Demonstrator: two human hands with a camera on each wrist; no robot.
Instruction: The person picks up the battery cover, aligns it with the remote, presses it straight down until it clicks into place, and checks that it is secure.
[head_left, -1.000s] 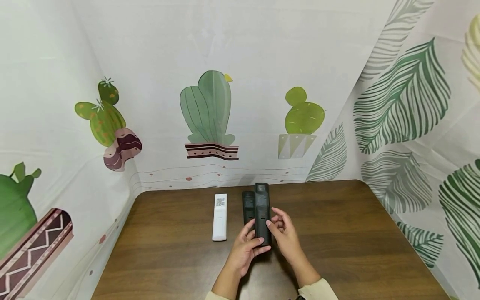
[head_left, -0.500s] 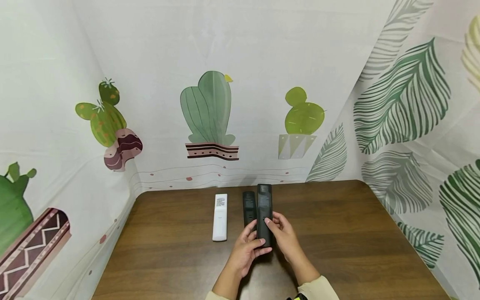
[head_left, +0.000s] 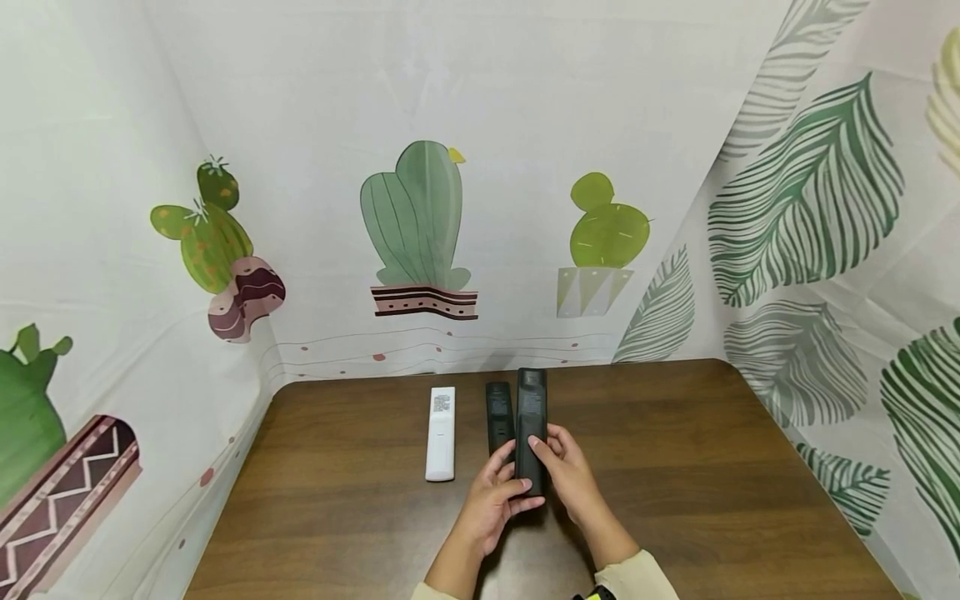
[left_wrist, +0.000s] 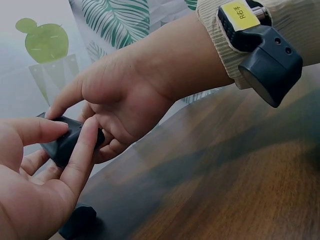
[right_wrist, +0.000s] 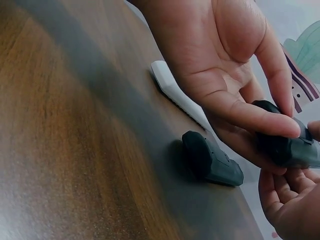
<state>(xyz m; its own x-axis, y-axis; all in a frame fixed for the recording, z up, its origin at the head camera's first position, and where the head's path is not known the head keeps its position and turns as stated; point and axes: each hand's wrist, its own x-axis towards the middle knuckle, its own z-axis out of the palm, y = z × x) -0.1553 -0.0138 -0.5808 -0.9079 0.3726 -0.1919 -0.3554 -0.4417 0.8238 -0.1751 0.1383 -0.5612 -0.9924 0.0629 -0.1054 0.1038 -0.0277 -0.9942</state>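
Note:
A black remote control [head_left: 532,408] is held up off the table between both hands, its back with the label and battery cover facing up. My left hand [head_left: 483,504] grips the lower end, thumb on top and a finger across the bottom edge. My right hand [head_left: 576,479] holds the right side, thumb pressed on the battery cover and fingers curled beneath. In the right wrist view, the remote's dark end [right_wrist: 280,150] shows between the fingers. Just left of it, another black remote [head_left: 498,408] lies back up on the table, its lower part hidden by the left hand.
A white remote [head_left: 440,437] lies back up on the brown wooden table [head_left: 337,500], further left. Behind the table hangs a white cloth [head_left: 517,250] printed with cacti and leaves. A wrist camera [left_wrist: 270,65] sits on the right sleeve.
The held remote has shifted slightly right, away from the black one on the table. My right fingers, earlier spread off its edge, now wrap its side, with the thumb further onto the cover.

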